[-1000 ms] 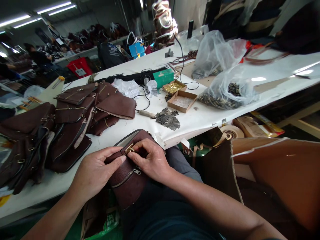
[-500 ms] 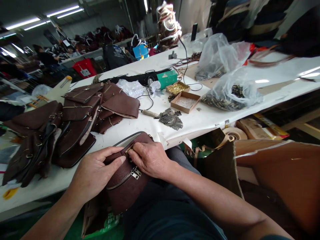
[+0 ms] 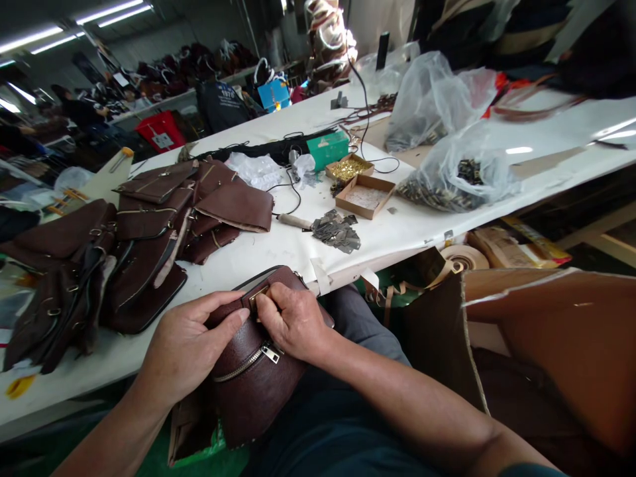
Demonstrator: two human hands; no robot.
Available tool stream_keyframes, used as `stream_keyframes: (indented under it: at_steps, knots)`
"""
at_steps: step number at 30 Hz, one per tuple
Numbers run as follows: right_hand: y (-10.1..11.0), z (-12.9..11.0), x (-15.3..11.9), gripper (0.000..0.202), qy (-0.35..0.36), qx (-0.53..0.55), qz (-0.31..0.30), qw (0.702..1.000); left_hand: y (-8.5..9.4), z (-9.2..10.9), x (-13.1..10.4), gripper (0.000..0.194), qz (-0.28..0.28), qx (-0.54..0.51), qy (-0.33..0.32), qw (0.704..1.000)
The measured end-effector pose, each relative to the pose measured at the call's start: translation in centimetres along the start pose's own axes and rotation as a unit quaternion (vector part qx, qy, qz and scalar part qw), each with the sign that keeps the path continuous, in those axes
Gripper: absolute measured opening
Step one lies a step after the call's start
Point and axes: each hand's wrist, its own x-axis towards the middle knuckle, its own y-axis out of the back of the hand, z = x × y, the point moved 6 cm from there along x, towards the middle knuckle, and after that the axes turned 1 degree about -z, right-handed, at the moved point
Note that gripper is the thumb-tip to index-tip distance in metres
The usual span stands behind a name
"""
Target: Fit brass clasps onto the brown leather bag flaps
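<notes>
A dark brown leather bag piece (image 3: 263,391) with a silver zipper pull (image 3: 271,354) hangs over my lap at the table's front edge. My left hand (image 3: 191,341) grips its upper left edge between thumb and fingers. My right hand (image 3: 293,321) is closed at the small gold-coloured metal fitting (image 3: 254,299) near the bag's top, with thumb and index finger pressed against it. Anything small inside the right fingers is hidden.
Brown bag pieces (image 3: 154,225) are heaped on the white table (image 3: 278,255) at left. Metal plates (image 3: 335,230), two small cartons (image 3: 365,197) and plastic bags of hardware (image 3: 457,182) lie beyond. A large cardboard box (image 3: 527,291) stands at right.
The bag has shifted slightly, showing more of its lower front and right edge. Both hands keep nearly the same hold, and the camera view has moved a little.
</notes>
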Motion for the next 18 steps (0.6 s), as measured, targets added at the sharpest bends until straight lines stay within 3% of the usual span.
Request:
stream_keyframes:
  at_steps: [6,12,18]
  knots:
    - [-0.4,0.4,-0.1,0.034,-0.028,0.04,0.009,0.999,-0.1,-0.4,0.0,0.046,-0.008,-0.025,0.018,0.999]
    - [-1.0,1.0,-0.2,0.04,-0.086,0.057,0.028,0.994,-1.0,-3.0,1.7,0.051,-0.101,-0.211,0.073,0.97]
    - [-1.4,1.2,-0.3,0.042,-0.096,0.064,0.015,0.993,-1.6,-4.3,2.7,0.044,-0.139,-0.276,0.086,0.947]
